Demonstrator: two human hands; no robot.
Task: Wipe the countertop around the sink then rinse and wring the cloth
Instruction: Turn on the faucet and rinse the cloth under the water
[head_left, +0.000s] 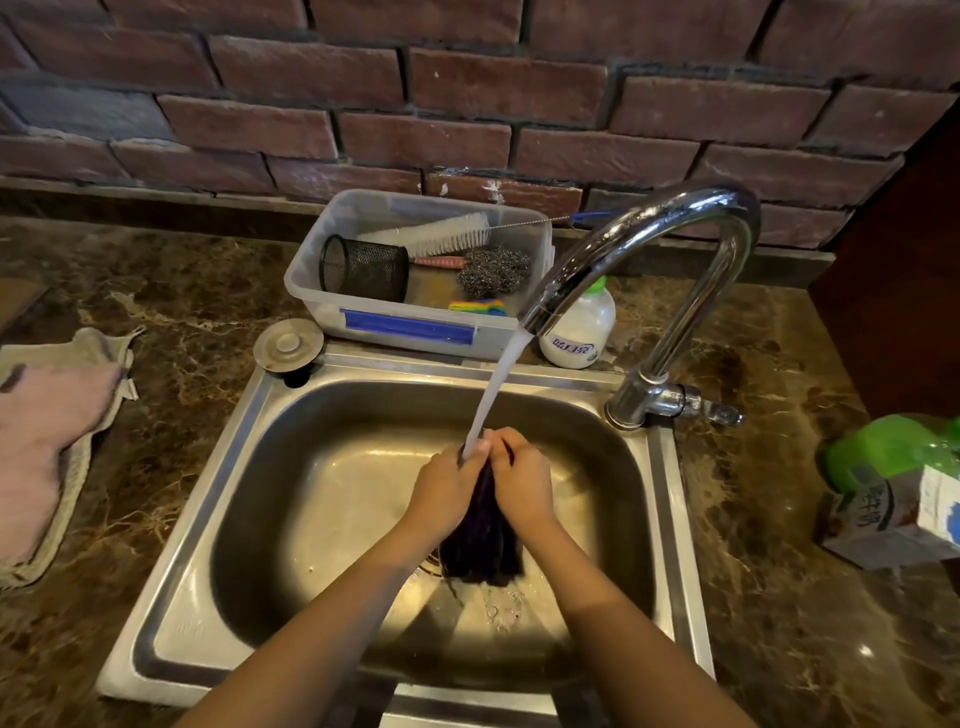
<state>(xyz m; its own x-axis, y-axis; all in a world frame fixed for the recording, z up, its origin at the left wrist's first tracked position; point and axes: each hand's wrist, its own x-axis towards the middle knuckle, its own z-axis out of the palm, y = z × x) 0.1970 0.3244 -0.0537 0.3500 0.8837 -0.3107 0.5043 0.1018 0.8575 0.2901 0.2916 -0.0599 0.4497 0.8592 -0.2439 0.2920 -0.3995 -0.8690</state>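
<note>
A dark purple cloth (480, 540) hangs bunched over the steel sink (244, 436). My left hand (447, 488) and my right hand (522, 480) both grip its upper end, pressed close together. Water streams from the chrome faucet (660, 228) onto the top of the cloth and my fingers. The cloth's lower end dangles above the drain, where water splashes. Brown marble countertop (182, 291) surrounds the sink.
A clear plastic bin (322, 291) with a mesh cup, brushes and steel wool stands behind the sink. Beside it are a white bottle (579, 332) and a sink plug (287, 344). Pink and beige cloths (41, 436) lie left. A green bottle and carton (893, 499) stand right.
</note>
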